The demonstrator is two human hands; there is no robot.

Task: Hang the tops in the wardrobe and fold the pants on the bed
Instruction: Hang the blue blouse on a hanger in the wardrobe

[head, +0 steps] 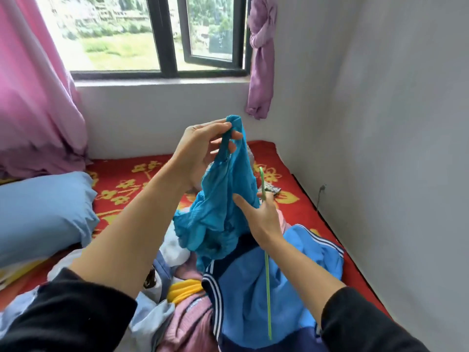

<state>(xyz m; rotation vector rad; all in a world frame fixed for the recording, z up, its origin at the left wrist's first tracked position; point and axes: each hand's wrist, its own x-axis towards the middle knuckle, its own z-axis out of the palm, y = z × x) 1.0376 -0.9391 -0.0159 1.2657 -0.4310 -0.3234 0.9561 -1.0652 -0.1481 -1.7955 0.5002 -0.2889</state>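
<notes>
- Bottom centre: a pile of clothes [193, 323] lies on the bed [317, 207], with a blue jacket [253, 301] on top.
- Just above, right of centre: the right hand [261, 219] grips a green hanger [267, 275], its thumb against the teal top [223, 199].
- Centre: the left hand [200, 151] pinches the top's strap, holding it up over the pile.
- The step looks like hangering this top; next, the hanger's end needs to go through the raised strap.
- Upper left: a window [162, 34].
</notes>
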